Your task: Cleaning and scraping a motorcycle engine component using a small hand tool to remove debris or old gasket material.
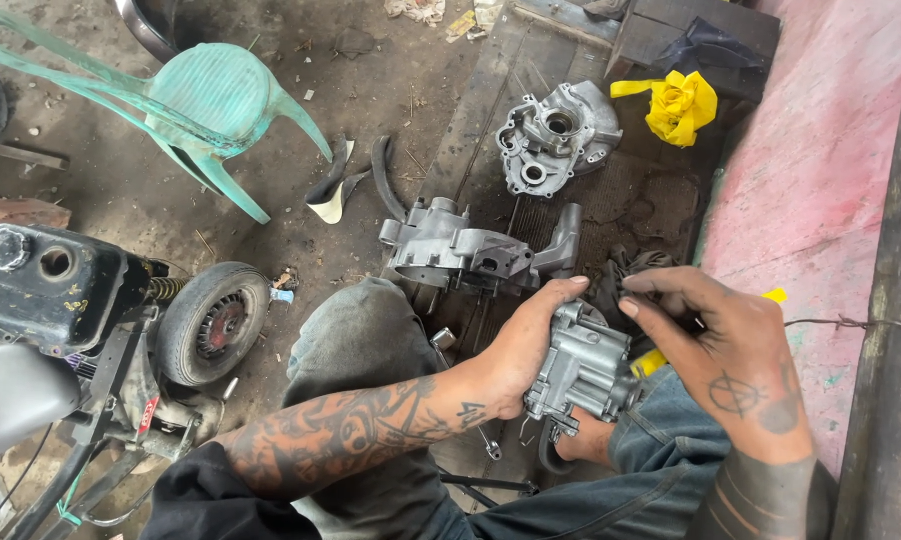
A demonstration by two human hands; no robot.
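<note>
- Right, left hand [531, 350] has its fingers wrapped shut around a small grey metal carburettor-like casting [583, 372], held above the person's lap, just over the knees.
- Right hand [731, 370] sits against the casting's upper right side, fingers curled loosely over the top edge; thumb and fingertips look to be working something small there. Not a full grip, more a pinch, and I can't tell whether anything is between the fingertips.
- To do this well, I'd say: keep the left hand as the clamp, steady the casting against the thigh, let the right do the fine work only. Small parts drop straight to the dirt floor here, so stay over the lap.
- On the dark wooden surface [491, 110] ahead: one long engine case half [461, 252] near the knees, a second rounder case half [556, 135] further off, well apart from it.
- Yellow rag [679, 105] at the far end, beside the pink wall [821, 200].
- Left of the person: small wheel [211, 322], black fuel tank [51, 285], green plastic chair [211, 100].
- Hard to make out: the underside of the casting, hidden by the left palm; a yellow item [651, 362] mostly hidden behind the casting and right hand; a spanner-like tool [486, 440] by the leg, partly covered.
- Chair and tank are cut off by the frame edge.
</note>
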